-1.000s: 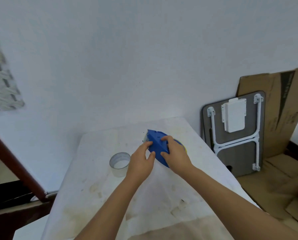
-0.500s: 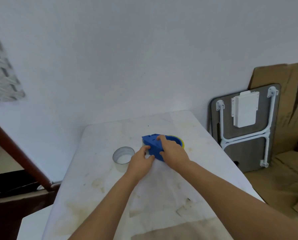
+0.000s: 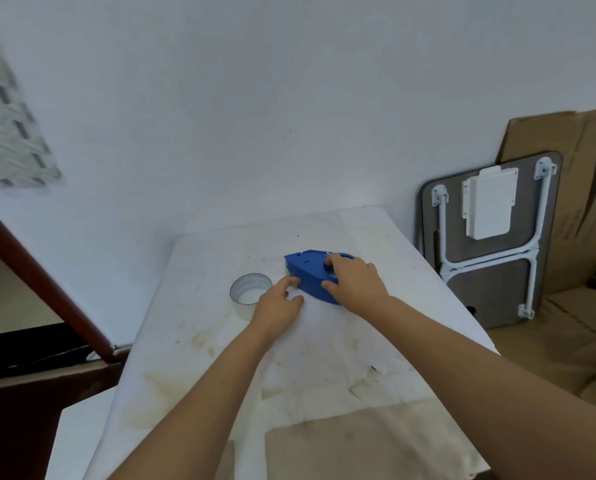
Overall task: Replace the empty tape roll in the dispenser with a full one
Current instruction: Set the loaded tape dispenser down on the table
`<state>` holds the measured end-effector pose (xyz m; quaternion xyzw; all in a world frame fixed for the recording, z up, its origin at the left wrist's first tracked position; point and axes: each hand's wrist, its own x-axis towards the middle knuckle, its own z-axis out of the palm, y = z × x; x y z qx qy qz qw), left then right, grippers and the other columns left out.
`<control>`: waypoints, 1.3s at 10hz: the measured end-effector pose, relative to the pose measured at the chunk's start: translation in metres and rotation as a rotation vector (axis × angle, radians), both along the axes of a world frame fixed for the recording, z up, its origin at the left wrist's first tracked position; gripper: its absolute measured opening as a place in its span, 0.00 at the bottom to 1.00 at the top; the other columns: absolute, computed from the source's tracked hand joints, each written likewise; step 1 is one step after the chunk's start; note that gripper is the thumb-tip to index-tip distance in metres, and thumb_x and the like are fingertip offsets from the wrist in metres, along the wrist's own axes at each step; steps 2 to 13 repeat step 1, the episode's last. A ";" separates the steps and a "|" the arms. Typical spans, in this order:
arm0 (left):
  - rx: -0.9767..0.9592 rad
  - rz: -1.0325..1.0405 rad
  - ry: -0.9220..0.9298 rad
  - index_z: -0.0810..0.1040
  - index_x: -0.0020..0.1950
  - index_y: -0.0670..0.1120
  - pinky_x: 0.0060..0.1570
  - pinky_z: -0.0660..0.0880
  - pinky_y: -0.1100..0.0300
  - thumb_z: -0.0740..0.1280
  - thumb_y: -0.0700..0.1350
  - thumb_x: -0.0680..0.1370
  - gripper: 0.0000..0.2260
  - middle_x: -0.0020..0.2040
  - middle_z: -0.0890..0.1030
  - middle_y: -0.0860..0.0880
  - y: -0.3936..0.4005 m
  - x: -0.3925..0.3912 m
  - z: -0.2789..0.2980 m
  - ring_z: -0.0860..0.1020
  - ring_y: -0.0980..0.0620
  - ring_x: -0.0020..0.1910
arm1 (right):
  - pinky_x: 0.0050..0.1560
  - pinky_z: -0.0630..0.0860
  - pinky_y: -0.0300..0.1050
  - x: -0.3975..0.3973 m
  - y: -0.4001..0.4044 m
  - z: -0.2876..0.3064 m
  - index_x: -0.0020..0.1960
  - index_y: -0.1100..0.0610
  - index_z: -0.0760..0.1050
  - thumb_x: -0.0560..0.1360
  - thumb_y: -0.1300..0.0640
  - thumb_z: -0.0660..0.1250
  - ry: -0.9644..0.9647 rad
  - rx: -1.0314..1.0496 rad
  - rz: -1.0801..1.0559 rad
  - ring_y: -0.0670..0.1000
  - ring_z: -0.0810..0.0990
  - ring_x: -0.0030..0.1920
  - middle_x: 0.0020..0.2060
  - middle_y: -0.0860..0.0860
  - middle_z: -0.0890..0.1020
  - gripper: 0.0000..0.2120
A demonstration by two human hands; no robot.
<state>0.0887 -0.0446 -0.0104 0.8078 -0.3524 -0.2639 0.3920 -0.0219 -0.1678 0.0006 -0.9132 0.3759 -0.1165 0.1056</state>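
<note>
One dispenser, one roll (two hands)

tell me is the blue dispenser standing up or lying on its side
Lying on its side. The dispenser rests flat on the table, broad face up, with the right hand on top.

View: one camera only, worn on my head, so no second view overlaps with it.
Facing: forward and down, across the counter toward the white wall behind it.
Nearness: my forearms enter from the bottom edge; my left hand and right hand sit near mid-frame, at arm's reach.
Lens: wide-angle, edges curve.
Left edge: a dark red-brown beam slants across the corner.
Right edge: a folded table leans on cardboard, lower than the counter.
</note>
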 end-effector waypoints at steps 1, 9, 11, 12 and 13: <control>-0.007 0.014 -0.014 0.72 0.71 0.53 0.66 0.71 0.52 0.62 0.42 0.81 0.18 0.70 0.75 0.47 0.010 -0.004 0.007 0.72 0.49 0.69 | 0.56 0.70 0.51 -0.013 0.005 0.005 0.66 0.55 0.70 0.78 0.51 0.60 -0.050 -0.018 -0.008 0.58 0.76 0.58 0.59 0.54 0.80 0.18; -0.007 0.014 -0.014 0.72 0.71 0.53 0.66 0.71 0.52 0.62 0.42 0.81 0.18 0.70 0.75 0.47 0.010 -0.004 0.007 0.72 0.49 0.69 | 0.56 0.70 0.51 -0.013 0.005 0.005 0.66 0.55 0.70 0.78 0.51 0.60 -0.050 -0.018 -0.008 0.58 0.76 0.58 0.59 0.54 0.80 0.18; -0.007 0.014 -0.014 0.72 0.71 0.53 0.66 0.71 0.52 0.62 0.42 0.81 0.18 0.70 0.75 0.47 0.010 -0.004 0.007 0.72 0.49 0.69 | 0.56 0.70 0.51 -0.013 0.005 0.005 0.66 0.55 0.70 0.78 0.51 0.60 -0.050 -0.018 -0.008 0.58 0.76 0.58 0.59 0.54 0.80 0.18; -0.007 0.014 -0.014 0.72 0.71 0.53 0.66 0.71 0.52 0.62 0.42 0.81 0.18 0.70 0.75 0.47 0.010 -0.004 0.007 0.72 0.49 0.69 | 0.56 0.70 0.51 -0.013 0.005 0.005 0.66 0.55 0.70 0.78 0.51 0.60 -0.050 -0.018 -0.008 0.58 0.76 0.58 0.59 0.54 0.80 0.18; -0.007 0.014 -0.014 0.72 0.71 0.53 0.66 0.71 0.52 0.62 0.42 0.81 0.18 0.70 0.75 0.47 0.010 -0.004 0.007 0.72 0.49 0.69 | 0.56 0.70 0.51 -0.013 0.005 0.005 0.66 0.55 0.70 0.78 0.51 0.60 -0.050 -0.018 -0.008 0.58 0.76 0.58 0.59 0.54 0.80 0.18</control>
